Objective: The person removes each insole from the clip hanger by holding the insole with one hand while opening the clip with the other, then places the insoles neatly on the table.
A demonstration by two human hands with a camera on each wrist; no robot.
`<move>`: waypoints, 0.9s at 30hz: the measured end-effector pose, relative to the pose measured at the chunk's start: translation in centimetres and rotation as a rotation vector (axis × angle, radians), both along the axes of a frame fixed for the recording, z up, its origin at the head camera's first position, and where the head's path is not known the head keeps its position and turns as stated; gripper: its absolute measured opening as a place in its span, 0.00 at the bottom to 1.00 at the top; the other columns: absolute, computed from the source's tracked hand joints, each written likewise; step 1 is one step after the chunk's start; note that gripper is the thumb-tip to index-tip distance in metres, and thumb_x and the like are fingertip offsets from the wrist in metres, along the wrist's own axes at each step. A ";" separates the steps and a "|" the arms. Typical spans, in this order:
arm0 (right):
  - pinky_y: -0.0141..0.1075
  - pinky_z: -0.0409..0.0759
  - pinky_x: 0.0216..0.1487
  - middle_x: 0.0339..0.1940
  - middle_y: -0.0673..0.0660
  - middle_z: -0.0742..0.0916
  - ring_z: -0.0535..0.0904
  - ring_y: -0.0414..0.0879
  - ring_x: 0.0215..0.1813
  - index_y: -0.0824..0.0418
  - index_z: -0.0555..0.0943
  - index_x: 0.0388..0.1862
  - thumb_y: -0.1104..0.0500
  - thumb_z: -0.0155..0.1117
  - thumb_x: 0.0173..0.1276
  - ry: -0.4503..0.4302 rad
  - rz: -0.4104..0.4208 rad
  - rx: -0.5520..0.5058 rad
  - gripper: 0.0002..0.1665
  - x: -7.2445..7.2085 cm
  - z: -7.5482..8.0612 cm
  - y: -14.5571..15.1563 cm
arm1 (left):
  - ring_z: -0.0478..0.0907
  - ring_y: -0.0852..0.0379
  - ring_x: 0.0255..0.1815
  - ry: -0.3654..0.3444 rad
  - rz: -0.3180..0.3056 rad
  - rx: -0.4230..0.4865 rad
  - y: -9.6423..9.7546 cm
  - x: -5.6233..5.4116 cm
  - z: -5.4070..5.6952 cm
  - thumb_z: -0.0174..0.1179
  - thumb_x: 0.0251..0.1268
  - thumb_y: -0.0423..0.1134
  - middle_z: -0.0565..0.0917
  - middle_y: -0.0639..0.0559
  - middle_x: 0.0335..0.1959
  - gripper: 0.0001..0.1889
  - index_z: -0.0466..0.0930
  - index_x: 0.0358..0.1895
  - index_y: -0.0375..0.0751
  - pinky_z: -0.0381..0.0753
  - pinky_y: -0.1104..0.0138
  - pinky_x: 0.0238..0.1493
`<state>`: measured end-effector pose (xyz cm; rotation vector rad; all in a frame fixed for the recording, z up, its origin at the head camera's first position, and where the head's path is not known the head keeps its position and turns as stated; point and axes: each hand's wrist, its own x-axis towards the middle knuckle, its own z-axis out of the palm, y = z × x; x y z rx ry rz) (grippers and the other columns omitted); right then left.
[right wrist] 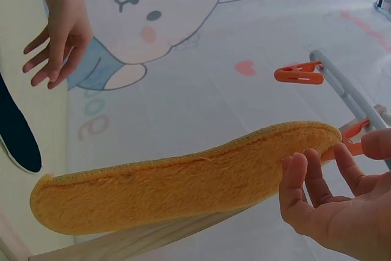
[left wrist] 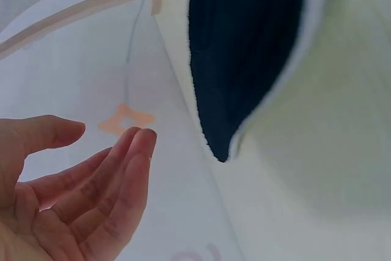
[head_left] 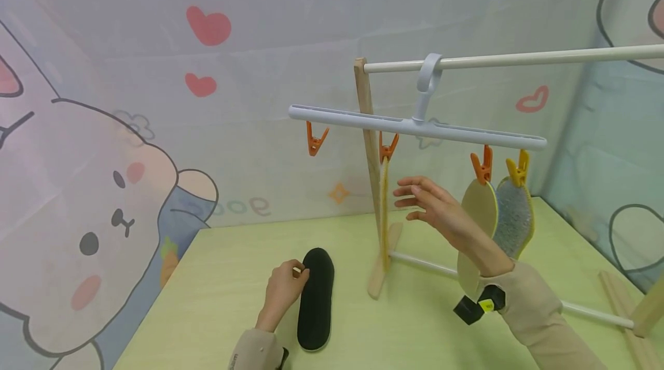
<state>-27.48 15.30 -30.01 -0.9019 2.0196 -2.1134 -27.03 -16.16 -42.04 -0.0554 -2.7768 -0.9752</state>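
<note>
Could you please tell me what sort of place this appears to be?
Probably a staged indoor corner rather than a lived-in room: a cartoon-printed sheet hangs behind the pale green table, on which a rack bears a clip hanger.

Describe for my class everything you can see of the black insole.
The black insole is long with rounded ends; its dark upper face looks like cloth, and a pale rim shows along the edge. It lies dark side up on the table, its length running from near to far, left of the wooden foot. The left hand hovers close by, but the wrist views show a gap, so only the table appears to touch it.
</note>
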 end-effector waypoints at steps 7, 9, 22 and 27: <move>0.32 0.73 0.47 0.52 0.49 0.73 0.71 0.42 0.53 0.49 0.67 0.53 0.51 0.39 0.72 0.000 -0.041 0.028 0.14 -0.2 0.1 0.1 | 0.73 0.61 0.16 0.061 -0.043 0.007 1.2 0.0 1.4 0.55 0.59 0.38 0.83 0.45 0.26 0.09 0.78 0.34 0.35 0.69 0.71 0.16; 0.32 0.73 0.47 0.53 0.49 0.73 0.71 0.41 0.53 0.49 0.67 0.53 0.50 0.40 0.72 -0.002 -0.053 0.034 0.14 -0.3 0.2 0.1 | 0.73 0.60 0.17 0.067 -0.057 0.015 1.5 0.0 1.7 0.54 0.59 0.38 0.83 0.46 0.25 0.08 0.79 0.34 0.36 0.70 0.70 0.17; 0.34 0.71 0.49 0.56 0.53 0.71 0.70 0.43 0.55 0.50 0.65 0.55 0.47 0.40 0.71 0.032 -0.110 0.085 0.17 -0.4 0.8 0.2 | 0.78 0.58 0.24 0.128 -0.130 0.073 3.4 -0.7 2.5 0.52 0.61 0.37 0.83 0.46 0.28 0.09 0.80 0.36 0.36 0.75 0.70 0.24; 0.35 0.71 0.50 0.58 0.55 0.69 0.68 0.47 0.57 0.51 0.64 0.55 0.47 0.40 0.71 0.025 -0.117 0.090 0.18 -0.5 1.0 0.1 | 0.78 0.57 0.27 0.121 -0.154 0.102 4.2 -0.7 2.9 0.51 0.62 0.38 0.83 0.46 0.30 0.10 0.79 0.37 0.37 0.76 0.70 0.26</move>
